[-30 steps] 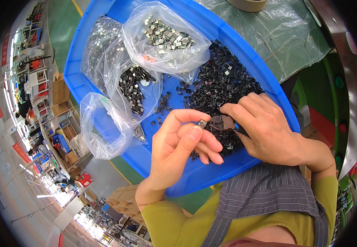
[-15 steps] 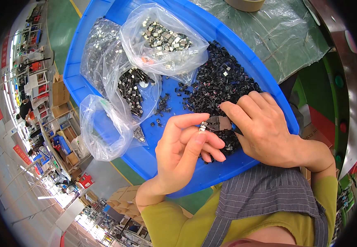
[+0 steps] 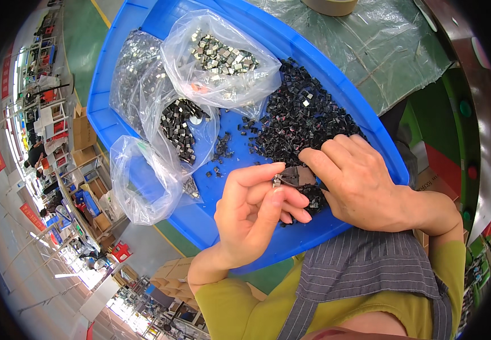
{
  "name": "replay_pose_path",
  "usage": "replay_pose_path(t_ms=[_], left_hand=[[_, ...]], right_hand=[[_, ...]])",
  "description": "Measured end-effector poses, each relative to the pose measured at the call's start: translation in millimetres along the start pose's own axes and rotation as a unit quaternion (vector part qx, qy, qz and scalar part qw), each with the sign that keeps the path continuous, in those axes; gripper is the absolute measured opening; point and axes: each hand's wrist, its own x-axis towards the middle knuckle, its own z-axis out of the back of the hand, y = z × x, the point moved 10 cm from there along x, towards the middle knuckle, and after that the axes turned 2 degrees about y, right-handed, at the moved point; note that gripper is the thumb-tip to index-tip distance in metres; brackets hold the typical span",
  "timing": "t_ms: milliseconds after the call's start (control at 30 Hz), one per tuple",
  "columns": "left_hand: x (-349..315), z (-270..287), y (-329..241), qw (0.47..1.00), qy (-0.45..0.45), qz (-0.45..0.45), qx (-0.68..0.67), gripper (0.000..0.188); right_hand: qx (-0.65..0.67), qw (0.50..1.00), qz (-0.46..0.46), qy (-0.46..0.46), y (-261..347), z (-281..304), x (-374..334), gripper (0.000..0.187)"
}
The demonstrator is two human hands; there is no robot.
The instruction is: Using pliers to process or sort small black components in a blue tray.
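Between the thumb and forefinger of my left hand (image 3: pixel 245 212) is a small silvery metal piece (image 3: pixel 276 181). My right hand (image 3: pixel 364 184) is wrapped round a pair of cutting pliers (image 3: pixel 303 177), its handles mostly hidden by the fingers. The plier jaws point left and meet the small piece at my left fingertips; whether they are fully closed on it is too small to see. Both hands are over the near right part of a blue tray (image 3: pixel 102 79). Below and beyond them lies a heap of small black pieces (image 3: pixel 308 107).
In the tray's left part stand clear plastic bags: one with silvery blocks (image 3: pixel 223 56), one with dark blocks (image 3: pixel 178 127), and a crumpled one (image 3: pixel 143 192) at the near left. A tape roll (image 3: pixel 331 5) sits on the plastic-covered table (image 3: pixel 381 62) beyond. Shelves and cartons (image 3: pixel 84 133) are farther left.
The plier jaws and the small piece have shifted slightly left and down at my left fingertips. My right hand has tilted a little. The view has moved slightly.
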Motion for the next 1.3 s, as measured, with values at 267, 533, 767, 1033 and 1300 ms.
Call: replay_pose_path(t_ms=[267,533,767,1033,1300], left_hand=[[1.7,0.8,1.8,0.999,0.000,0.016,-0.034,0.028],[5.1,4.3,-0.2,0.997,-0.069,0.027,0.007,0.026],[4.5,2.2,-2.8,0.997,-0.065,0.007,0.028,0.027],[1.1,-0.1,0.4,1.000,-0.007,-0.010,0.008,0.030],[2.3,-0.2,-0.9,1.000,-0.004,-0.020,0.005,0.030]], right_hand=[[0.080,0.995,-0.015,0.063,-3.2,-12.3,-2.9,0.020],[-0.020,1.000,-0.002,-0.015,-0.9,1.2,0.8,0.032],[-0.043,0.998,0.002,-0.037,-1.6,4.6,-0.2,0.034],[-0.037,0.999,-0.001,-0.031,-1.2,3.1,-0.5,0.028],[-0.021,0.999,0.004,-0.031,0.3,2.9,-2.3,0.025]])
